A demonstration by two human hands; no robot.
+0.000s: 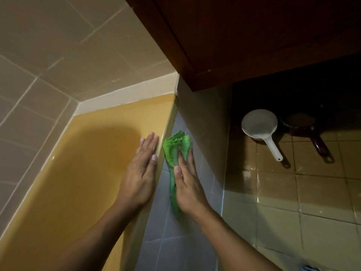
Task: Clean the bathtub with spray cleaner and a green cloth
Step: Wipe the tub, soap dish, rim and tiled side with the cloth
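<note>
A yellow bathtub point(88, 145) fills the lower left, with beige wall tiles point(48, 55) rising behind its far rim. Beyond the tub's outer side a dark wooden cabinet point(254, 36) hangs over the wet floor tiles point(293, 192), and its corner closes off the space above the tub's far end. On the floor under the cabinet, well apart from the tub, lie a white dipper point(259, 124) and, just beside it and farther from the tub, a dark purple dipper point(304, 124), both handles pointing toward the person. The left hand point(139, 177) lies flat on the tub's near rim, fingers straight and close together, holding nothing. The right hand point(188, 184) presses the green cloth point(174, 147) against the grey tiled panel point(175, 241) on the tub's outer side, just below the rim, its fingers straight on the cloth rather than curled round it and its thumb lying along the cloth. The cloth is bunched into a long strip whose long axis runs parallel to the tub's rim. Its fanned, ruffled end points away from the person toward the tub's far corner, and its narrow end lies under the palm.
</note>
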